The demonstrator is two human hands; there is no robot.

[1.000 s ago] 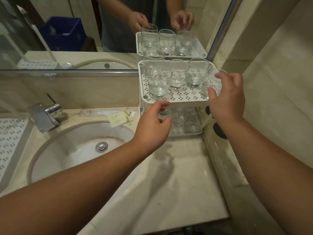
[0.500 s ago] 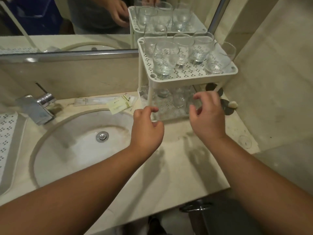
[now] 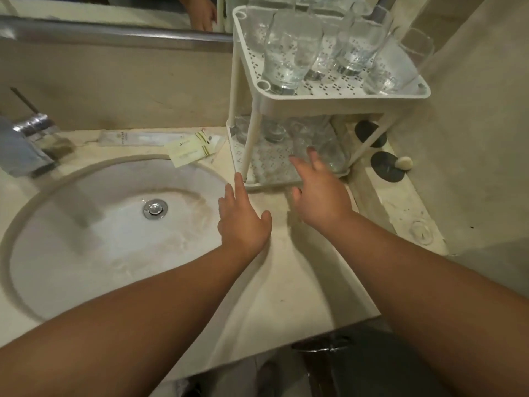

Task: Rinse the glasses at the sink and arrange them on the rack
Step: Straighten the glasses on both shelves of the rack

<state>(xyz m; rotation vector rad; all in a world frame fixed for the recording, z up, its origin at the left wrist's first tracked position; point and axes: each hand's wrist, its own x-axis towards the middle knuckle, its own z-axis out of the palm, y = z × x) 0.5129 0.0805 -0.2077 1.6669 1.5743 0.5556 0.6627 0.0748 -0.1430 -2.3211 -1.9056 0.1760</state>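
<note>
Having dropped from the upper tier, the right hand [image 3: 320, 193] is reaching, grip apart, into the rack's lower shelf [image 3: 269, 164] toward a glass [image 3: 332, 156] there, while the left hand [image 3: 243, 222], fingers spread and empty, is hovering over the surface [image 3: 286, 282] beside the sink [image 3: 108, 224].

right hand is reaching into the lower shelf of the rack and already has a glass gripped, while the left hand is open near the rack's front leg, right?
Not quite. In the head view the right hand reaches toward the lower shelf of the rack, but its fingers are spread and hold nothing; no glass is gripped yet. The rest stands: the left hand is open near the front leg.
</note>
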